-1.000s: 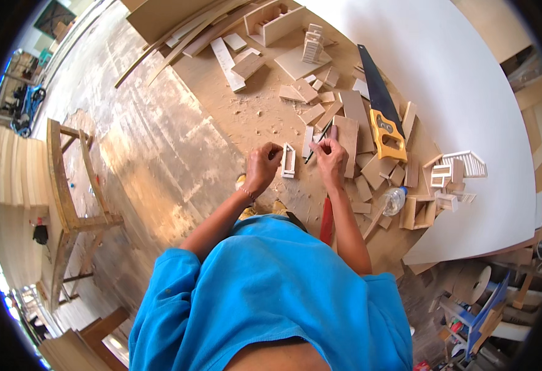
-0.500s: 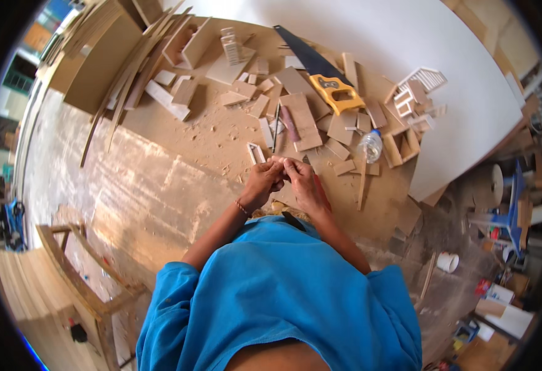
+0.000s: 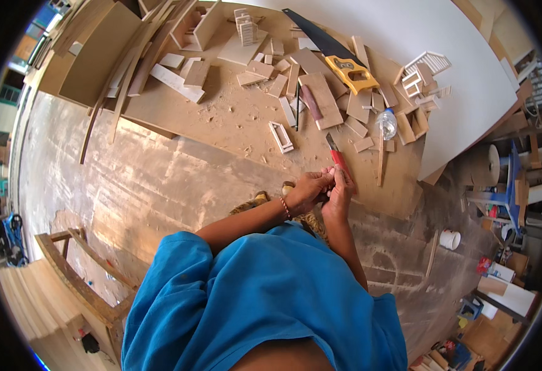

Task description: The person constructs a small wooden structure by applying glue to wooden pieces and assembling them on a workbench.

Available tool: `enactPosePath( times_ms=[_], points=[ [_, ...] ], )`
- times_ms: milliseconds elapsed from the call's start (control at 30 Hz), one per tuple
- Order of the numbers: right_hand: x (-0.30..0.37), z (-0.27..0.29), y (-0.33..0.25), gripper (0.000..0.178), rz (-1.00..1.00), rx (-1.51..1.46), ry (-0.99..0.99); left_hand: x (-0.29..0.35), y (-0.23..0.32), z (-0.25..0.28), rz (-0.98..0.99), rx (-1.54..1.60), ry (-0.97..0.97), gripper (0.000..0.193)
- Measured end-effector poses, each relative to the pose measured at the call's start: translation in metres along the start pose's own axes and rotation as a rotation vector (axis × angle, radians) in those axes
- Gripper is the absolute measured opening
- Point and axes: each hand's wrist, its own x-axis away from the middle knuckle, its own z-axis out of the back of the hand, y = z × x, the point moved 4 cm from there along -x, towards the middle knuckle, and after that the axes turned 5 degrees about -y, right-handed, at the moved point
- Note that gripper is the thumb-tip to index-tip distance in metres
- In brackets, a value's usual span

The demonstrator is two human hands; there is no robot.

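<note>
My left hand [image 3: 310, 191] and my right hand [image 3: 339, 195] meet in front of my body, fingers pinched together. Whatever lies between the fingertips is too small or hidden to make out. Just beyond them, a red-handled tool with a dark blade [image 3: 341, 164] lies at the edge of the board [image 3: 221, 142]; I cannot tell whether it touches my right hand. A small pale wooden frame [image 3: 281, 137] rests to the left of it. Further off are a thin black rod [image 3: 297, 107] and a dull red stick-like piece [image 3: 311, 102] on a wooden block [image 3: 324, 117].
A yellow-handled saw [image 3: 352, 73] lies among several wood offcuts. At the right are a clear bottle [image 3: 386, 125], a small open wooden box [image 3: 412, 127] and slatted white pieces [image 3: 420, 77]. Long strips [image 3: 129, 80] lean at the left. A wooden frame stand [image 3: 76, 272] is near left.
Both hands, still together, have moved right and nearer to my body in the picture. The board's contents have shifted with the view, and the small frame and red-handled tool show more fully.
</note>
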Motion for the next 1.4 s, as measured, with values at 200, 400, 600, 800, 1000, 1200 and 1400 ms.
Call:
enactPosePath(
  times_ms=[200,400,600,800,1000,1200,1400],
  points=[
    [0.009,-0.012,-0.033,0.023,-0.03,0.117,-0.044,-0.004,0.001,-0.01,-0.049,-0.048,-0.113,0.025],
    [-0.013,0.001,-0.041,0.018,0.079,0.074,-0.21,-0.028,0.015,-0.034,-0.014,0.067,-0.039,0.025],
    [-0.057,0.048,-0.071,0.008,-0.115,-0.004,-0.251,-0.072,-0.002,-0.056,0.038,0.233,-0.463,0.024],
    [-0.115,0.094,-0.071,0.012,0.249,0.424,-0.322,-0.132,0.042,-0.048,-0.299,-1.188,0.301,0.018],
    [-0.089,0.073,-0.06,0.049,0.598,1.523,-0.55,-0.192,0.089,-0.072,-1.035,-1.825,0.493,0.018],
    [-0.091,0.07,-0.021,0.061,0.724,1.569,-0.747,-0.227,0.089,-0.055,-0.912,-2.027,0.564,0.01],
    [-0.101,0.067,-0.029,0.031,0.565,1.57,-0.757,-0.219,0.087,-0.061,-0.947,-2.092,0.562,0.008]
  ],
)
